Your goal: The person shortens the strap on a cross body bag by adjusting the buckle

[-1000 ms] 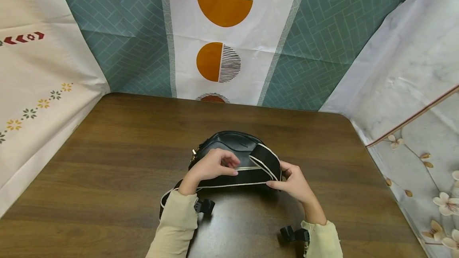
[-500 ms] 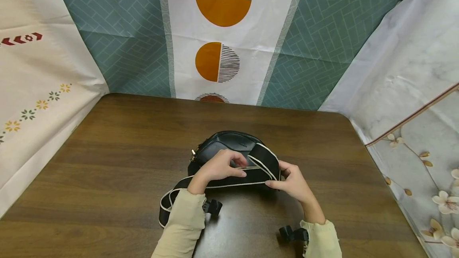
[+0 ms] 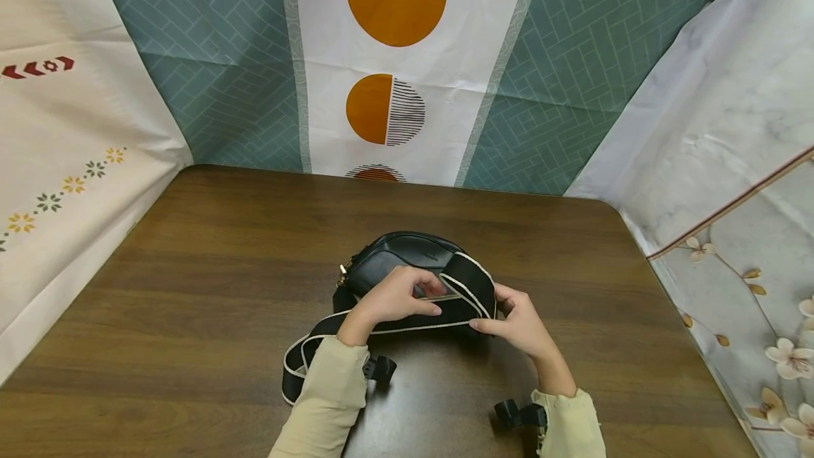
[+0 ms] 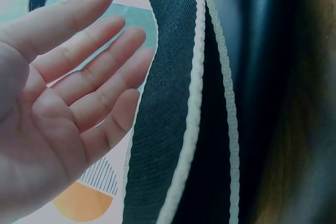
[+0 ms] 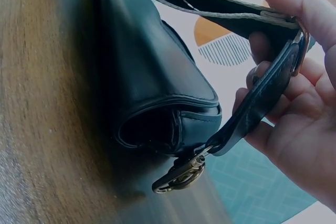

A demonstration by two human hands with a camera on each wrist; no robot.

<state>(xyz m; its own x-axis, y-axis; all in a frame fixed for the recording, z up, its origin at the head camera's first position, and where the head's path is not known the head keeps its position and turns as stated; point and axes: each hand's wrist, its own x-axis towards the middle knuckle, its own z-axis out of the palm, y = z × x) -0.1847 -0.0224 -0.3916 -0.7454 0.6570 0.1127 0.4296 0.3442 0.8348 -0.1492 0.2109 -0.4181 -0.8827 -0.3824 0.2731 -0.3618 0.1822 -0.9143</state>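
A black leather shoulder bag (image 3: 413, 249) lies in mid-table with its black, cream-edged strap (image 3: 469, 278) stretched along its near side. My right hand (image 3: 518, 324) pinches the strap's right end, where it folds back in a loop. In the right wrist view, thumb and fingers hold it beside a metal ring (image 5: 303, 45) and a leather tab (image 5: 262, 98), which runs to a brass-coloured clasp (image 5: 184, 174) at the bag's end. My left hand (image 3: 397, 299) is over the strap, palm and relaxed fingers holding nothing; in the left wrist view its fingertips are right at the strap edge (image 4: 170, 77).
Slack strap (image 3: 294, 366) lies in a loop on the wooden table (image 3: 191, 316), left of the left forearm. Gold hardware (image 3: 343, 273) shows at the bag's left end. Cloth hangings (image 3: 242, 104) stand behind the table and along both sides.
My left hand has moved slightly right along the strap, and more of the slack loop shows beside the left sleeve. My right hand keeps its hold in the same place.
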